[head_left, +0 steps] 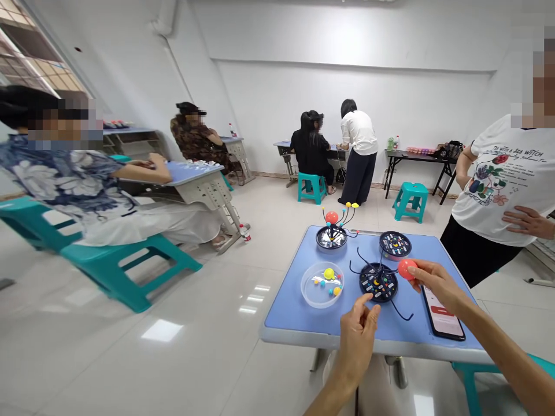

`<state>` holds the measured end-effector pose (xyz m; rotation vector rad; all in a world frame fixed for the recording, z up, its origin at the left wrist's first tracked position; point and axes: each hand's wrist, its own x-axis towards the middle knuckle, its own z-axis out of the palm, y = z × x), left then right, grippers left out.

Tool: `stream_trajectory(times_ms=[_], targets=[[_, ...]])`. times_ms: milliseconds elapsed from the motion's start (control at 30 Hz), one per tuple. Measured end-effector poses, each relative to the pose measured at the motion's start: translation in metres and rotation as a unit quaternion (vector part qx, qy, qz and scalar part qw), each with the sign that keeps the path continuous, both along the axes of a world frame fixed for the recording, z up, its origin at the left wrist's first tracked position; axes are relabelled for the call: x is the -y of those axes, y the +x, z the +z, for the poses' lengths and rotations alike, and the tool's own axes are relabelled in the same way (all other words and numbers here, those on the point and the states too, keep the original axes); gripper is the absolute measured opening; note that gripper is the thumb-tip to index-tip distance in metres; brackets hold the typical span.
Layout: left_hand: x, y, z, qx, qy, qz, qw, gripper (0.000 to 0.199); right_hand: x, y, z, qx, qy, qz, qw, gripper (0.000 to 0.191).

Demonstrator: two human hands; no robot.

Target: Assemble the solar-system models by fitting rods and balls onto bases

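Observation:
My right hand (433, 280) pinches a red ball (406, 268) between thumb and fingers, over the right side of a round black base (378, 283). Several bent black wire arms stick out from this base, and small coloured pictures with labels cover its top. At the base's near edge is my left hand (359, 330), its fingers partly bent and apart, with nothing seen in them. Left of the base, a clear round tray (306, 297) holds a yellow ball (329, 273) and several smaller coloured balls. Behind stands a solar system model (331, 238) with a red ball in its middle.
Another round black base (395, 245) lies at the back of the blue table (281, 315). A phone (444, 315) rests at the right. One person (503, 173) stands beyond the table's right side. Other people sit or stand at desks farther off, among green stools (410, 199).

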<state>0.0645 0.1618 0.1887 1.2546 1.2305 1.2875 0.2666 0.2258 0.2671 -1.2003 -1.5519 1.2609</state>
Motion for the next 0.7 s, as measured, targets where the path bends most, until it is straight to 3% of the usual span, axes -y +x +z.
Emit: stream_trajectory(times_ms=[67, 167, 367, 533, 700], targets=[[-0.007, 0.002, -0.009, -0.005, 0.012, 0.020, 1.000, 0.048, -0.020, 0.002, 0.003, 0.049, 0.008, 0.029, 0.998, 0.037], [-0.017, 0.007, -0.017, -0.007, 0.022, 0.042, 0.999, 0.048, -0.043, -0.002, 0.005, 0.042, -0.028, 0.057, 0.997, 0.037], [-0.029, 0.008, -0.015, 0.022, 0.007, 0.032, 0.999, 0.045, -0.062, -0.008, 0.010, 0.033, -0.062, 0.086, 0.994, 0.035], [-0.013, 0.001, 0.010, 0.021, 0.130, 0.125, 0.983, 0.030, -0.037, -0.016, 0.020, 0.001, -0.046, 0.118, 0.992, 0.036], [-0.003, -0.001, 0.042, -0.119, 0.300, 0.064, 0.945, 0.046, 0.006, -0.039, 0.028, 0.017, -0.001, 0.167, 0.986, 0.038]])
